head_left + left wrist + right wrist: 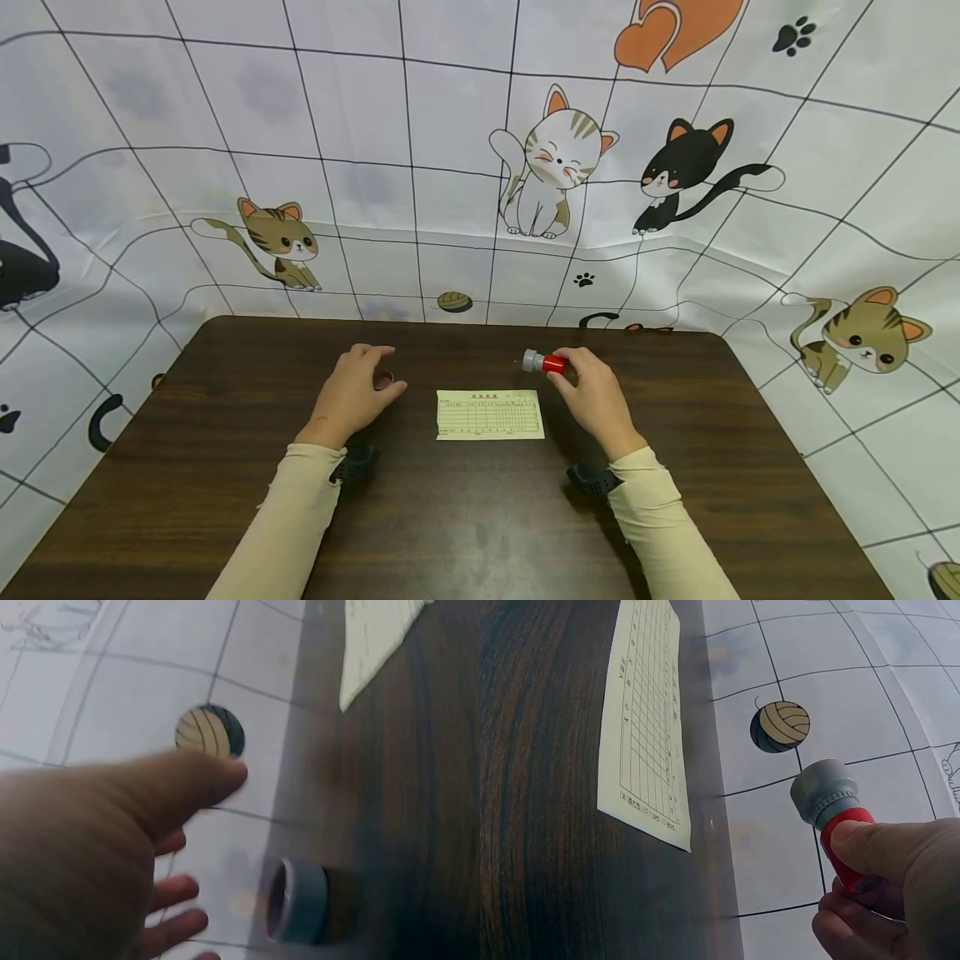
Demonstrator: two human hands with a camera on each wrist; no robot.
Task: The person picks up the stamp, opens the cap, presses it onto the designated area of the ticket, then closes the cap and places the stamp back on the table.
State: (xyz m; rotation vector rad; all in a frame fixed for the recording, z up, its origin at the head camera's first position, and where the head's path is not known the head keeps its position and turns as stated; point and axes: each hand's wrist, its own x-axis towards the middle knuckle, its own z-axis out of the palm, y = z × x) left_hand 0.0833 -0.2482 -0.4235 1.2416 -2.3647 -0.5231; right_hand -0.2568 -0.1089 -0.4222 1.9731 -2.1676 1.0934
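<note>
My right hand [596, 400] pinches a stamp [844, 832] by its red handle, between thumb and fingers. The stamp's grey, rounded head points left in the head view, held up over the table. On the left, my left hand [351, 392] is open, thumb and fingers spread around a small grey cap [301, 901]. That ring-like cap sits on the table with its reddish inside showing, apart from the fingers in the left wrist view. Between the hands lies a pale yellow printed slip [491, 415] with a ruled grid.
The dark brown wooden table [450, 517] ends at a white grid-patterned cloth [360, 192] with cartoon cats, hung behind and around it. Dark bands [356, 464] are worn on both wrists over cream sleeves [281, 521].
</note>
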